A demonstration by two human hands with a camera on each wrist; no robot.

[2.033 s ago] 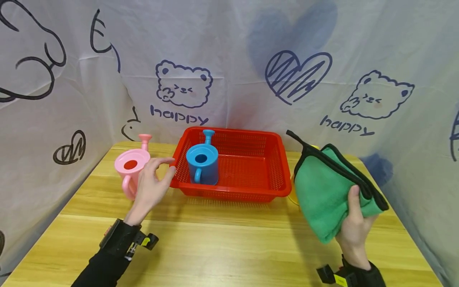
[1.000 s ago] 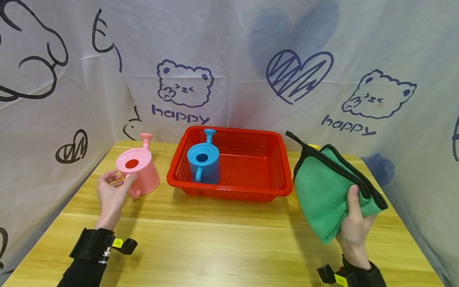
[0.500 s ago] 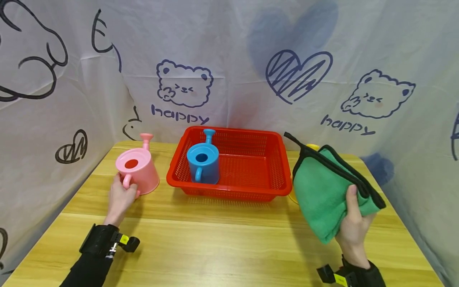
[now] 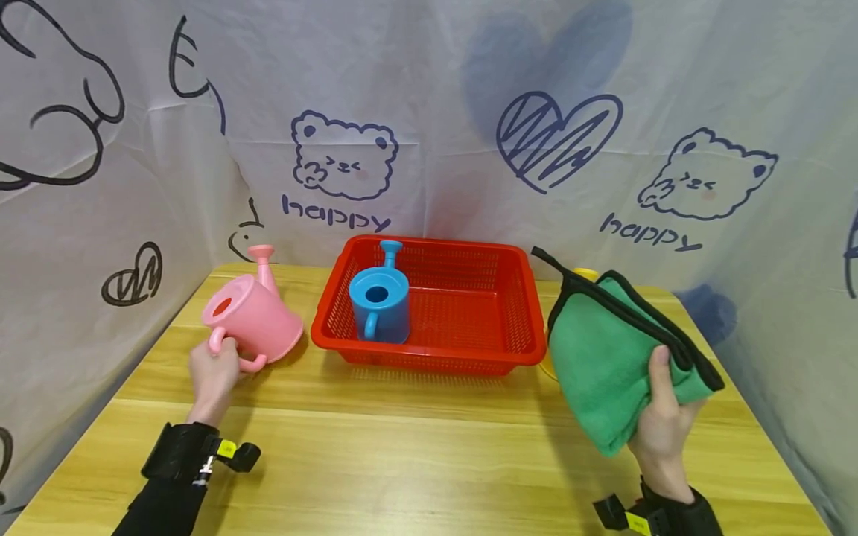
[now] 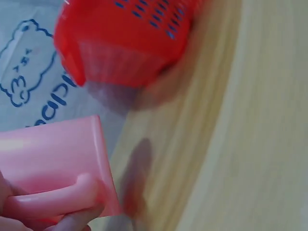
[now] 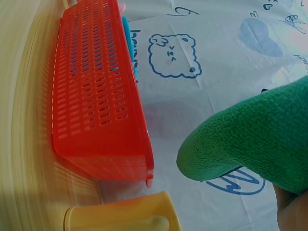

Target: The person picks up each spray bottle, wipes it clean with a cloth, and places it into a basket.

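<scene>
My left hand (image 4: 213,380) grips the handle of a pink watering can (image 4: 258,320) left of the basket. The can leans to the left, and the left wrist view shows fingers curled round its handle (image 5: 53,199). In my right hand (image 4: 666,432) is a folded green towel (image 4: 603,365) with black edging, held up over the table's right side. A blue watering can (image 4: 380,305) stands upright in the left end of the red basket (image 4: 429,357). Behind the towel, a yellow object is mostly hidden in the head view; the right wrist view shows its yellow body (image 6: 125,214).
The red basket has perforated sides and stands at the back middle of the wooden table (image 4: 429,454). White cloth (image 4: 456,89) with drawings hangs behind the table and along both sides.
My left hand has moved left from beside the basket, taken hold of the pink watering can's handle and tilted the can leftward. The right hand and towel have barely moved.
</scene>
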